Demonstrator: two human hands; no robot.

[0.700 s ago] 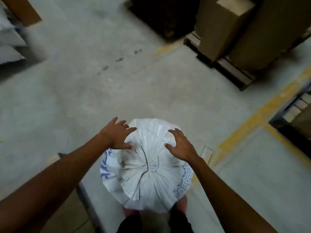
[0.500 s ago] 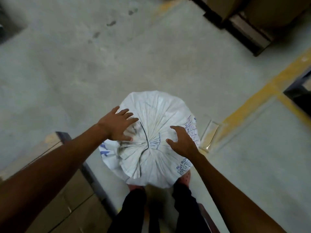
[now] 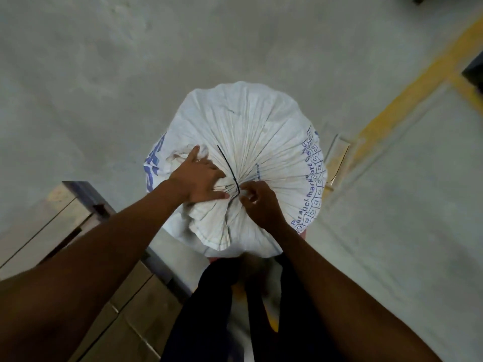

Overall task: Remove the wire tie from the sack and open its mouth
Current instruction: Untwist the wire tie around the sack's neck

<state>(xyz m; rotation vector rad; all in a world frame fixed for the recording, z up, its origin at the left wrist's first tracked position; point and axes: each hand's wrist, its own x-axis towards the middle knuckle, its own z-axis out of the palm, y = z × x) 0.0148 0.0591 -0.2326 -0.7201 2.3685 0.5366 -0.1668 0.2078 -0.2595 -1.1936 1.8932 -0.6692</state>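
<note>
A full white woven sack (image 3: 264,131) with blue print stands on the floor between my legs, its mouth gathered into tight pleats. A thin black wire tie (image 3: 230,169) binds the gathered neck, with its loose tail pointing up and to the left. My left hand (image 3: 198,180) lies flat on the bunched fabric just left of the tie, fingers spread. My right hand (image 3: 257,202) sits right of the tie, its fingertips pinched at the neck where the tie wraps. Whether they hold the tie or only fabric is hidden.
Bare grey concrete floor (image 3: 104,74) surrounds the sack. A yellow painted line (image 3: 407,97) runs diagonally at the right. A small clear flat piece (image 3: 337,155) lies on the floor beside the sack. Cardboard boxes on a dark frame (image 3: 86,223) stand at the lower left.
Both hands moved inward from the sides of the sack top onto the gathered neck. The right hand's fingers closed at the tie. The camera tilted down, closer to the sack.
</note>
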